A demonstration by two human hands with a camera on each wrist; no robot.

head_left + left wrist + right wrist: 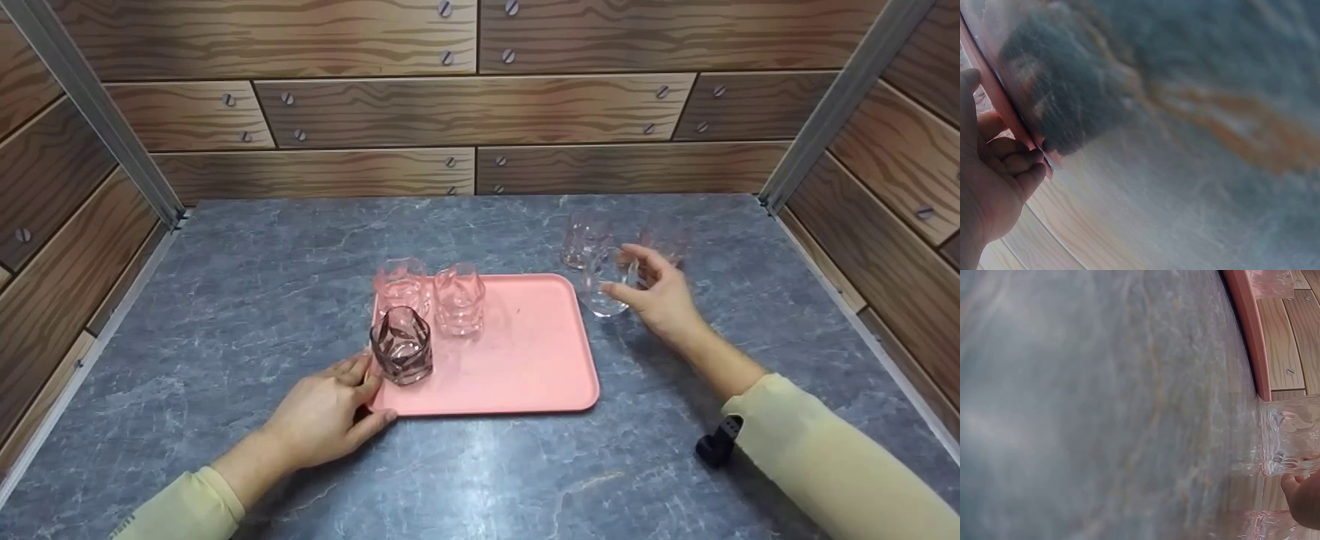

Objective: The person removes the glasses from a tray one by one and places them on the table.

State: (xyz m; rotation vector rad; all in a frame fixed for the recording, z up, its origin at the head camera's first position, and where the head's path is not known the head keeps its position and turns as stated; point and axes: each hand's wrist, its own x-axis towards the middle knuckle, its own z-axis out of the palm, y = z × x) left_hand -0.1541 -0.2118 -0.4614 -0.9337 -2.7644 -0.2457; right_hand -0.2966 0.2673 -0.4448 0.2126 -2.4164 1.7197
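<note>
Pink tray (525,367) gripped at its corner by the left hand (322,416), the right hand (664,300) pinches a clear glass (606,270); a straight lift should spare the rear glasses (581,244).

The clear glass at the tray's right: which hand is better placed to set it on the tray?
Probably the right hand: it holds the glass, while the left hand grips the opposite side of the tray.
</note>
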